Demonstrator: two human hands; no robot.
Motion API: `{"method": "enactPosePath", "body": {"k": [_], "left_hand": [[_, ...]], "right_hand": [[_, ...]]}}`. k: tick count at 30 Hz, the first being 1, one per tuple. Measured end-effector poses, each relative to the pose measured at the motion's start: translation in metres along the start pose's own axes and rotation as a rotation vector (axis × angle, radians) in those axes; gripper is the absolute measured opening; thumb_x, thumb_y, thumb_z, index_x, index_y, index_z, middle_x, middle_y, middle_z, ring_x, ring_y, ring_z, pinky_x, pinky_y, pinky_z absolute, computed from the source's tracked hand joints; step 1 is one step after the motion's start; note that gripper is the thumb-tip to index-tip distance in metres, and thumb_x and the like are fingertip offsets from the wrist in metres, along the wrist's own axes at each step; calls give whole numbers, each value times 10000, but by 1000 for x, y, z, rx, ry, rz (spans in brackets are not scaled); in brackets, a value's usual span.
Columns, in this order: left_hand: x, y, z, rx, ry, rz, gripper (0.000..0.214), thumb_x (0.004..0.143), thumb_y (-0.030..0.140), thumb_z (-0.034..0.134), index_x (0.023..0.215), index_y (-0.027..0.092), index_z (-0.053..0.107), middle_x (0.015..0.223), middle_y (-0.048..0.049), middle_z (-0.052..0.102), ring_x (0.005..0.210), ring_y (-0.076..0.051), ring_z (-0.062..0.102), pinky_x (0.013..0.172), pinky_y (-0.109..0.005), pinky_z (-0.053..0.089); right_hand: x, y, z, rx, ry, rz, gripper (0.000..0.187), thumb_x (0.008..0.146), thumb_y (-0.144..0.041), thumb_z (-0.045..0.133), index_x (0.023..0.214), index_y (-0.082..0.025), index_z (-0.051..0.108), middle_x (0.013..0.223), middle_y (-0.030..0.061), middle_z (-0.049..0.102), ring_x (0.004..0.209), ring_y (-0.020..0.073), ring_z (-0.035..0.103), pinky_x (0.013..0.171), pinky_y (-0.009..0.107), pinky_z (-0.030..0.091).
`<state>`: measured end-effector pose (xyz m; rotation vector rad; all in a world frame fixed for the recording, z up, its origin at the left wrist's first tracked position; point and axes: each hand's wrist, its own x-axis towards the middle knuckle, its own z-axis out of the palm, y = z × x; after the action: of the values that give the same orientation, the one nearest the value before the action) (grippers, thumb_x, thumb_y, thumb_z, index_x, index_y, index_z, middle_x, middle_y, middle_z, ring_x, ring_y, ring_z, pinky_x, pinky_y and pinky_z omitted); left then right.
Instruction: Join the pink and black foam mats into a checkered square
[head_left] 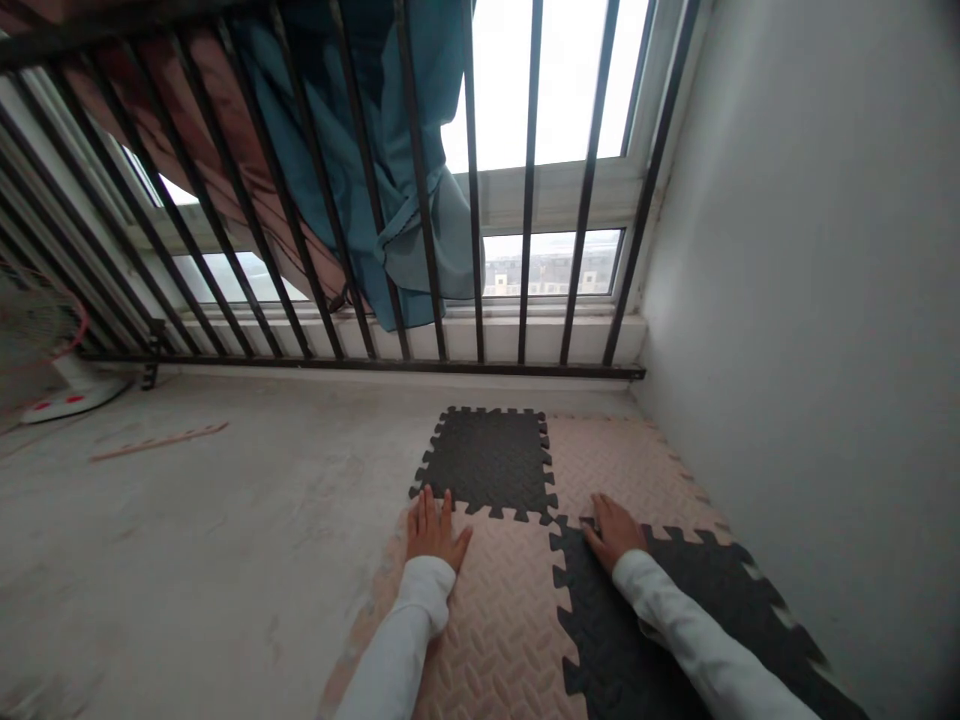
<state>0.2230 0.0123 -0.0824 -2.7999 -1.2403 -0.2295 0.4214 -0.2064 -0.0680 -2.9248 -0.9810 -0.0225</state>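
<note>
Interlocking foam floor tiles lie in a checker pattern on the floor. My left hand (435, 532) rests flat, fingers spread, on the near pink-beige foam tile (502, 610). Its fingertips reach the near-left edge of the far black foam tile (491, 455). My right hand (616, 530) lies over the seam between the far pink-beige foam tile (630, 465) and the near black foam tile (705, 590). Its fingers are slightly bent, with the thumb apart from them, and the toothed edge passes beneath. Neither hand visibly grasps anything.
A black metal railing (450, 368) runs along the window, with a blue-green cloth (375, 170) and a pink cloth (225, 150) behind it. A white wall (810, 300) borders the right. On the left are a fan (75, 395) and a thin pink-beige strip (161, 441).
</note>
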Motion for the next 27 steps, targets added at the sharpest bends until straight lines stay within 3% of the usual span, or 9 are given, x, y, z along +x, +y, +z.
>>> {"method": "enactPosePath", "body": {"k": [5, 9, 15, 22, 27], "left_hand": [[-2, 1, 1, -12, 15, 7, 626, 769, 478, 383, 1317, 204, 256, 1419, -141, 156, 1300, -253, 130, 1041, -447, 150], [-2, 1, 0, -32, 13, 10, 619, 773, 491, 366, 1318, 221, 249, 1422, -116, 158, 1301, -239, 135, 1044, -451, 147], [-2, 0, -2, -36, -18, 23, 598, 780, 485, 361, 1314, 238, 250, 1423, -109, 164, 1299, -239, 146, 1039, -463, 155], [-4, 1, -6, 10, -13, 52, 580, 785, 429, 375, 1312, 218, 257, 1412, -127, 188, 1293, -237, 170, 1033, -464, 168], [-4, 2, -7, -21, -12, 42, 576, 789, 465, 363, 1309, 243, 259, 1416, -102, 190, 1295, -224, 169, 1040, -451, 164]], "right_hand": [[80, -51, -9, 99, -30, -135, 602, 778, -332, 390, 1298, -51, 276, 1383, 147, 280, 1241, 204, 294, 998, 308, 259], [111, -63, -8, 157, -17, -117, 600, 798, -341, 366, 1312, -57, 242, 1390, 133, 270, 1260, 195, 254, 1010, 316, 239], [115, -61, -2, 131, -7, -114, 602, 814, -441, 286, 1306, -95, 272, 1383, 99, 296, 1261, 185, 244, 1045, 375, 156], [115, -65, 4, 25, -121, -100, 668, 811, -512, 177, 1343, -108, 161, 1433, 62, 148, 1306, 180, 93, 1053, 437, 78], [119, -67, 3, 21, -121, -100, 684, 804, -539, 155, 1340, -114, 175, 1439, 76, 123, 1310, 182, 62, 1049, 449, 63]]}}
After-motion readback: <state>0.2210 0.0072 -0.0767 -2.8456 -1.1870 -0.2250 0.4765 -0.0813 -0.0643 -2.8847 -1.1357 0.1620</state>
